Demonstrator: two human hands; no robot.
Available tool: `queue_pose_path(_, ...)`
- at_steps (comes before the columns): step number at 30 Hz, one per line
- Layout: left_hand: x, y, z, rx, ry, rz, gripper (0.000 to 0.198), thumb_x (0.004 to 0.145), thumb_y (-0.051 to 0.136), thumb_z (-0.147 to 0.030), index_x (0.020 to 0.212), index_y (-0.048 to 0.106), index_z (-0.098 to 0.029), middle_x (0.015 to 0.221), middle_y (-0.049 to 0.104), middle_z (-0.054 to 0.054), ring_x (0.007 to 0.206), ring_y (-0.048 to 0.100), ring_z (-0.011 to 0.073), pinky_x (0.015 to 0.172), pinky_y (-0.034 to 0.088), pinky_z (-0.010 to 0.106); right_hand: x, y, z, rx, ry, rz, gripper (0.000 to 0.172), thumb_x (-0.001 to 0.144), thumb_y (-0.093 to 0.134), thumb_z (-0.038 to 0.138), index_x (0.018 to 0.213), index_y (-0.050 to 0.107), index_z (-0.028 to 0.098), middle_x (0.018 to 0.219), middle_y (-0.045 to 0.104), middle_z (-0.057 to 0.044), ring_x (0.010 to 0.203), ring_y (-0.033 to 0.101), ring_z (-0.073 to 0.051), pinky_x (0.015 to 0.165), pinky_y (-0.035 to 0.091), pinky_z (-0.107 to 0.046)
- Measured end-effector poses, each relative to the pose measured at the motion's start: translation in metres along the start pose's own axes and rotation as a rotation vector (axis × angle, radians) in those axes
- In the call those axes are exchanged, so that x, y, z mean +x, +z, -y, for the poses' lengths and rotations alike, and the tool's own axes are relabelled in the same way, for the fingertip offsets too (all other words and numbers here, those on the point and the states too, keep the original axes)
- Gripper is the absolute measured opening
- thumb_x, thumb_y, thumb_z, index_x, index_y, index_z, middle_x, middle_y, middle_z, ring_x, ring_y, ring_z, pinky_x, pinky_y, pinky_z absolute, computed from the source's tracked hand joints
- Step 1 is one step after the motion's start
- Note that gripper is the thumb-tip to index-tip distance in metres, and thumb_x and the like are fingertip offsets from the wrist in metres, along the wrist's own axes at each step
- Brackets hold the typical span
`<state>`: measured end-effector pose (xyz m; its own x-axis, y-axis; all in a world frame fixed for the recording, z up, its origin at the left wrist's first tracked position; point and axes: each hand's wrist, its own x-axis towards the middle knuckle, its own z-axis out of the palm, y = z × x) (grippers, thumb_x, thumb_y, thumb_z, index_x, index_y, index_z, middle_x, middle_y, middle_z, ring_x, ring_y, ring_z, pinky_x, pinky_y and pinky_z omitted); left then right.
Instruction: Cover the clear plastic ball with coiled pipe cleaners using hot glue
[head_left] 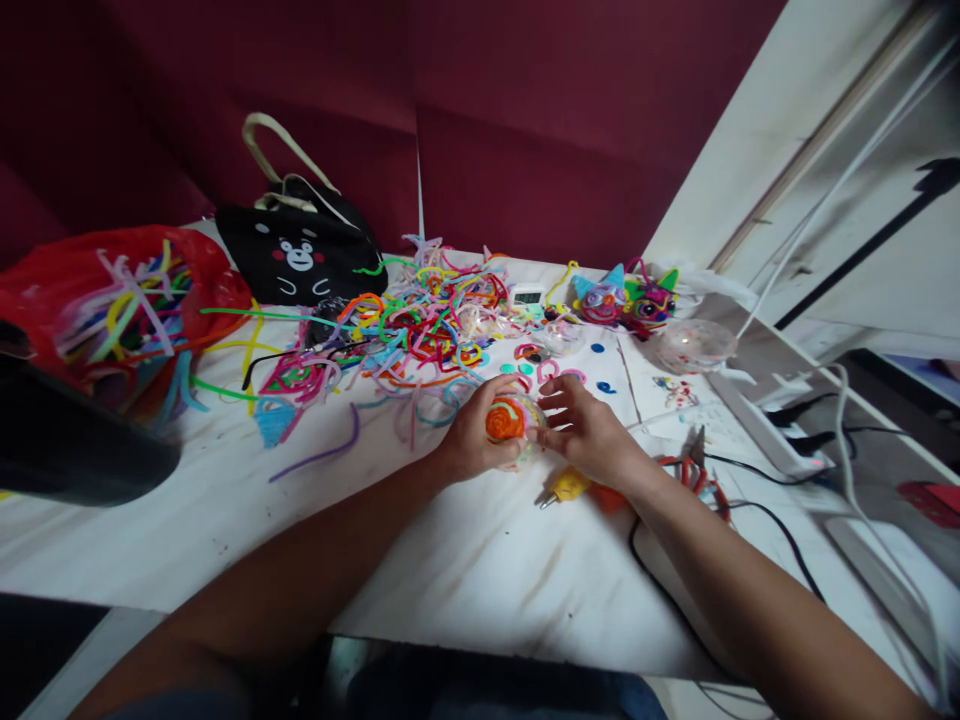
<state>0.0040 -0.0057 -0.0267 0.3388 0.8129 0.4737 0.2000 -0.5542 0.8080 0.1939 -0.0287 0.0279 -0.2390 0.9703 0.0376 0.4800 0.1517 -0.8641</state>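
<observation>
My left hand is wrapped round the left side of a clear plastic ball with coiled pipe cleaners on it, and the orange coil faces up. On the ball's right side my right hand has its fingers apart and curved. Its thumb is at the ball, though contact is hard to make out. Just below that hand lies a yellow and orange glue gun with a metal tip, partly hidden by the right forearm. Small pink loops and blue coils lie beyond the hands.
A tangled heap of pipe cleaners covers the back middle. A red bag and black bag stand left. Two decorated balls and a clear shell sit back right. Pliers, cables and a power strip lie right.
</observation>
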Motion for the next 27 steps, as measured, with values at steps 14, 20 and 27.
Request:
queue_pose_path(14,0.000,-0.001,-0.006,0.046,0.050,-0.048,0.077,0.056,0.063,-0.015,0.131,0.044,-0.016,0.130,0.056,0.015,0.120,0.055,0.0327,0.102,0.044,0.048,-0.003,0.009,0.004,0.055,-0.004,-0.087,0.043,0.065,0.069,0.030,0.101,0.046,0.025,0.101,0.059,-0.003,0.073,0.061,-0.018,0.065,0.050,-0.036)
queue_pose_path(20,-0.001,-0.001,-0.003,-0.005,0.035,-0.065,0.080,0.056,0.064,-0.015,0.133,0.043,-0.020,0.129,0.056,0.013,0.118,0.055,0.0318,0.101,0.044,0.047,-0.005,0.010,0.000,0.154,-0.035,-0.074,0.042,0.066,0.070,0.033,0.100,0.046,0.025,0.104,0.056,-0.003,0.080,0.061,-0.018,0.068,0.053,-0.035)
queue_pose_path(27,-0.001,0.000,-0.003,-0.014,0.059,-0.066,0.078,0.058,0.063,-0.018,0.133,0.042,-0.017,0.128,0.056,0.014,0.119,0.054,0.0314,0.102,0.044,0.047,-0.008,0.013,-0.003,0.226,-0.025,-0.100,0.047,0.064,0.072,0.033,0.102,0.046,0.024,0.107,0.054,-0.004,0.085,0.059,-0.018,0.070,0.053,-0.035)
